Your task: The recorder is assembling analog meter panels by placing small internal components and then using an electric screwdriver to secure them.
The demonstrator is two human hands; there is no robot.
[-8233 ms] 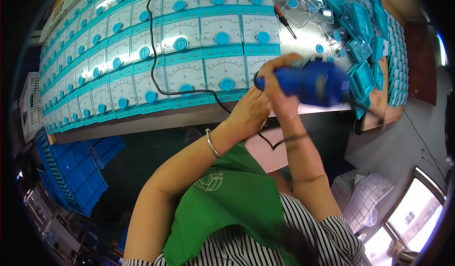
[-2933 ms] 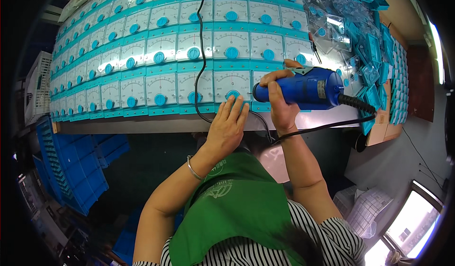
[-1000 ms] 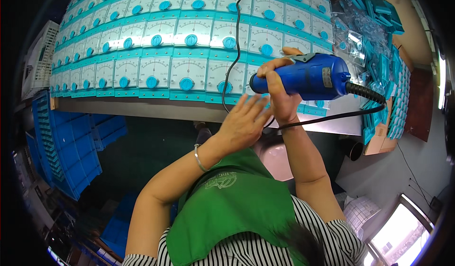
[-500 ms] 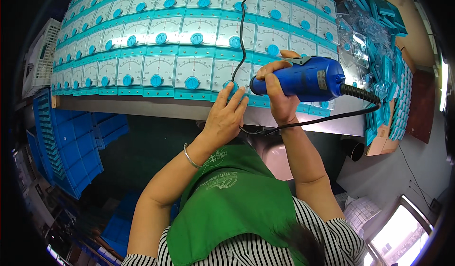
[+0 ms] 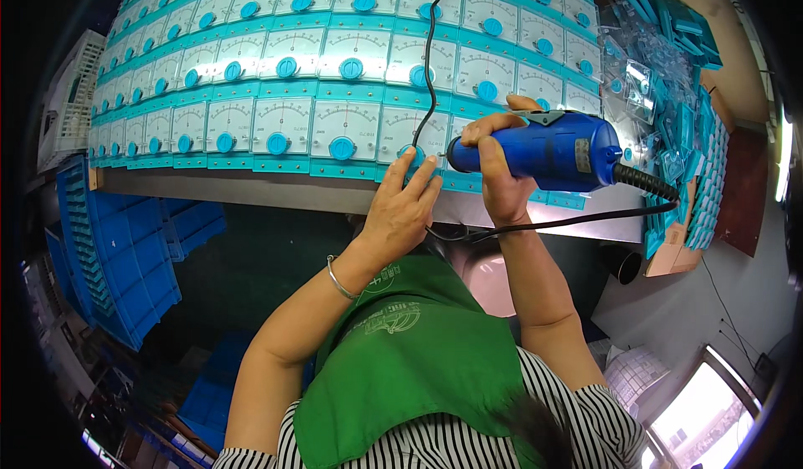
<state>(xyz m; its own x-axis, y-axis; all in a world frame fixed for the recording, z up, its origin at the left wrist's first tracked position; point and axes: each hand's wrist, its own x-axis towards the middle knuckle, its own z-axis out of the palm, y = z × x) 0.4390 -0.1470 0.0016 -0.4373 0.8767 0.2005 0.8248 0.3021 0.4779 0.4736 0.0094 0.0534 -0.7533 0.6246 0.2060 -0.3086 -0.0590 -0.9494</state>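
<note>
My right hand (image 5: pixel 502 176) is wrapped round a blue electric screwdriver (image 5: pixel 552 150), held sideways above the front row with its nose toward my left hand. The bit does not show. My left hand (image 5: pixel 396 220) has its fingers apart; their tips rest at the lower edge of a panel meter (image 5: pixel 403 126) with a white dial and a teal knob, partly covering the knob. A black cord (image 5: pixel 432 66) crosses this meter and runs up between the others. From the screwdriver's rear a ribbed cable (image 5: pixel 644 182) loops back below my right wrist.
Rows of similar meters (image 5: pixel 350 44) cover the bench (image 5: pixel 276 186). Loose teal housings and clear covers (image 5: pixel 640 80) are heaped at the right, near a cardboard box (image 5: pixel 674 252). Blue crates (image 5: pixel 138 252) stand at the left. A pink stool (image 5: pixel 489 283) shows below the bench.
My right hand and the screwdriver have shifted slightly right and down. My left hand has moved a little right, its fingertips staying at the same meter.
</note>
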